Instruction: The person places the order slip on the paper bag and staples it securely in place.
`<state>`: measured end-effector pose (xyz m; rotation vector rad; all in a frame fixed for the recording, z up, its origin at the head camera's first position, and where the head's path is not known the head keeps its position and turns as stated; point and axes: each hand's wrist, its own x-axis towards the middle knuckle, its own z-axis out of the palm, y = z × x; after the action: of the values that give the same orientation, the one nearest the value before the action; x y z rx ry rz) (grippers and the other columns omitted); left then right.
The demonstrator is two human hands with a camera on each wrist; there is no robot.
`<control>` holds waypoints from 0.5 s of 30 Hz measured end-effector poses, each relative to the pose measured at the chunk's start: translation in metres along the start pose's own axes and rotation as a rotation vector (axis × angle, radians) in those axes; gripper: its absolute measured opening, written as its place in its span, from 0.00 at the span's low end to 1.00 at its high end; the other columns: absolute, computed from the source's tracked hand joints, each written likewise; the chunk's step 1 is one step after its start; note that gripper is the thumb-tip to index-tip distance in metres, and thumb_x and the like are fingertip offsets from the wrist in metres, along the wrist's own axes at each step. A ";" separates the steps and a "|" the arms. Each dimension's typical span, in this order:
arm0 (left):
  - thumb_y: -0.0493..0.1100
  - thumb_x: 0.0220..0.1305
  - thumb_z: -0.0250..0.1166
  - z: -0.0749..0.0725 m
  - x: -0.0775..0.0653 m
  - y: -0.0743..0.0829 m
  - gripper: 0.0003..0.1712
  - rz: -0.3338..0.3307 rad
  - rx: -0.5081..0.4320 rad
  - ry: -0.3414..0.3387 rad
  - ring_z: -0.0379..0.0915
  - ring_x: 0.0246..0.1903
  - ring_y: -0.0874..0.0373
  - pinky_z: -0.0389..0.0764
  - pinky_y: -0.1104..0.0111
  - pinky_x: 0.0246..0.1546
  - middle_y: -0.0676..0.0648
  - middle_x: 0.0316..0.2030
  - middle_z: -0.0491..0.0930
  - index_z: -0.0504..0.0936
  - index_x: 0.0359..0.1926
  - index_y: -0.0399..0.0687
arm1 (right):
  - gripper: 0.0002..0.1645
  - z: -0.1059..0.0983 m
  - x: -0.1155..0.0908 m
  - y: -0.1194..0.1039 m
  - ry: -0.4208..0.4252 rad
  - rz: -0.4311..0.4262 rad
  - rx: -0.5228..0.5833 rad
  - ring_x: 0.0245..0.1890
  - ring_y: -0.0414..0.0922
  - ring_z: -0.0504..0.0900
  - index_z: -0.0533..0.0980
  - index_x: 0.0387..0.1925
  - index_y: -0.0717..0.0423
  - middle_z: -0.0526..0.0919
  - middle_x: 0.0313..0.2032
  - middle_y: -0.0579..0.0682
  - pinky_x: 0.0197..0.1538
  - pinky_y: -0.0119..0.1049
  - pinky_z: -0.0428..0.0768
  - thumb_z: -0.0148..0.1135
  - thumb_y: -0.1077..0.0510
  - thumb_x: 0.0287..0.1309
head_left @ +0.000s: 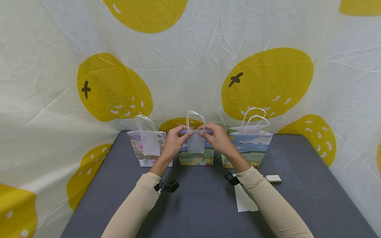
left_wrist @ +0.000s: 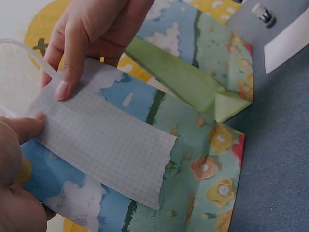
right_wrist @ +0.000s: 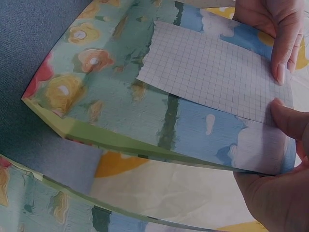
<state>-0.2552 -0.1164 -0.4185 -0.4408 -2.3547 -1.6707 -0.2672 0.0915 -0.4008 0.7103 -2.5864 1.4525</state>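
Observation:
A small paper gift bag (head_left: 196, 160), painted with sky, a meadow and flowers, stands in the middle of the table with its white handles up. Over its front hangs a torn piece of squared paper (head_left: 196, 142). My left hand (head_left: 175, 140) pinches the bag's top rim at the left, its thumb on the paper's upper edge. On the right side my right hand (head_left: 218, 138) pinches the same rim, thumb pressing the paper too. Both thumbs show close together along that edge in the right wrist view, where the paper (right_wrist: 207, 72) lies flat against the bag.
To the left stands a pink floral gift bag (head_left: 135, 140) with a paper piece (head_left: 149, 143) on its front. A larger landscape gift bag (head_left: 248, 145) is at the right. Nearer me lie a loose paper piece (head_left: 244, 200) and a small white-topped device (head_left: 273, 179). Behind hangs a patterned cloth (head_left: 190, 82).

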 end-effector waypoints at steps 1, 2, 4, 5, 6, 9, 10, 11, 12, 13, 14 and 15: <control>0.44 0.69 0.68 0.000 0.000 0.000 0.08 0.000 0.000 -0.002 0.80 0.39 0.55 0.81 0.64 0.42 0.49 0.44 0.85 0.87 0.45 0.47 | 0.09 0.000 0.000 0.000 -0.001 0.001 -0.001 0.50 0.50 0.81 0.84 0.47 0.52 0.83 0.49 0.50 0.52 0.50 0.81 0.65 0.57 0.68; 0.45 0.69 0.68 0.000 0.000 0.000 0.08 -0.002 0.001 -0.005 0.80 0.38 0.54 0.80 0.63 0.41 0.49 0.44 0.85 0.87 0.45 0.48 | 0.09 0.000 0.000 0.000 -0.001 0.002 -0.003 0.50 0.50 0.81 0.84 0.47 0.52 0.83 0.49 0.50 0.52 0.50 0.81 0.65 0.57 0.67; 0.45 0.69 0.67 0.000 0.000 0.000 0.08 -0.005 0.004 -0.011 0.80 0.38 0.54 0.80 0.63 0.41 0.50 0.44 0.85 0.87 0.45 0.49 | 0.09 -0.001 -0.001 -0.001 -0.001 0.001 -0.005 0.50 0.50 0.81 0.84 0.47 0.52 0.84 0.49 0.50 0.52 0.50 0.81 0.66 0.57 0.67; 0.45 0.69 0.67 -0.001 0.000 0.000 0.08 -0.007 0.005 -0.013 0.80 0.38 0.54 0.80 0.63 0.41 0.50 0.44 0.85 0.87 0.45 0.49 | 0.09 -0.001 -0.001 -0.001 0.000 0.001 -0.007 0.50 0.50 0.81 0.84 0.47 0.52 0.84 0.48 0.49 0.52 0.50 0.81 0.66 0.57 0.67; 0.46 0.69 0.67 -0.001 0.000 -0.001 0.08 -0.009 0.009 -0.013 0.80 0.37 0.54 0.80 0.64 0.39 0.50 0.45 0.85 0.87 0.45 0.50 | 0.09 -0.001 -0.001 -0.002 0.001 0.000 -0.009 0.50 0.50 0.81 0.84 0.47 0.52 0.84 0.48 0.49 0.53 0.50 0.81 0.66 0.57 0.67; 0.46 0.69 0.68 -0.001 0.000 -0.001 0.08 -0.012 0.014 -0.012 0.79 0.34 0.53 0.77 0.66 0.35 0.50 0.44 0.85 0.87 0.45 0.50 | 0.09 0.000 0.000 -0.002 0.006 -0.003 -0.014 0.50 0.50 0.81 0.84 0.47 0.52 0.84 0.48 0.49 0.53 0.50 0.81 0.66 0.57 0.67; 0.46 0.69 0.68 -0.001 0.000 -0.001 0.08 -0.013 0.015 -0.010 0.78 0.32 0.51 0.76 0.67 0.33 0.50 0.44 0.84 0.87 0.45 0.50 | 0.09 0.000 0.000 -0.002 0.007 -0.003 -0.015 0.50 0.50 0.81 0.84 0.47 0.52 0.84 0.48 0.49 0.53 0.50 0.81 0.66 0.57 0.67; 0.46 0.69 0.68 -0.001 0.000 -0.001 0.08 -0.014 0.016 -0.010 0.76 0.30 0.51 0.74 0.67 0.30 0.50 0.43 0.84 0.87 0.45 0.49 | 0.09 0.001 0.000 -0.001 0.008 -0.003 -0.017 0.50 0.49 0.81 0.84 0.47 0.52 0.84 0.48 0.49 0.53 0.50 0.81 0.66 0.57 0.67; 0.46 0.69 0.68 -0.001 0.000 -0.001 0.08 -0.015 0.018 -0.009 0.75 0.28 0.50 0.73 0.67 0.28 0.49 0.43 0.84 0.86 0.46 0.49 | 0.09 0.001 0.000 -0.001 0.009 -0.003 -0.018 0.50 0.49 0.81 0.84 0.47 0.52 0.84 0.49 0.49 0.52 0.50 0.81 0.66 0.57 0.67; 0.45 0.69 0.68 -0.002 0.000 -0.001 0.08 -0.015 0.018 -0.011 0.73 0.26 0.49 0.71 0.67 0.27 0.49 0.43 0.84 0.86 0.46 0.49 | 0.09 0.001 0.000 -0.001 0.009 -0.003 -0.018 0.50 0.49 0.81 0.84 0.47 0.51 0.83 0.49 0.49 0.52 0.50 0.81 0.65 0.57 0.67; 0.45 0.69 0.68 -0.002 0.000 -0.001 0.08 -0.017 0.020 -0.012 0.71 0.25 0.49 0.70 0.67 0.25 0.49 0.43 0.84 0.86 0.46 0.49 | 0.09 0.001 0.000 -0.001 0.008 -0.004 -0.017 0.50 0.49 0.81 0.84 0.47 0.52 0.83 0.49 0.49 0.52 0.50 0.81 0.65 0.57 0.68; 0.46 0.69 0.68 -0.002 0.000 -0.001 0.09 -0.018 0.022 -0.014 0.71 0.24 0.49 0.70 0.68 0.25 0.49 0.43 0.84 0.86 0.46 0.49 | 0.09 0.001 0.000 -0.001 0.007 -0.006 -0.015 0.50 0.50 0.81 0.84 0.47 0.52 0.83 0.49 0.49 0.52 0.50 0.81 0.65 0.57 0.68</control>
<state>-0.2558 -0.1185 -0.4191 -0.4300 -2.3909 -1.6535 -0.2666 0.0903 -0.4010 0.7097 -2.5845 1.4295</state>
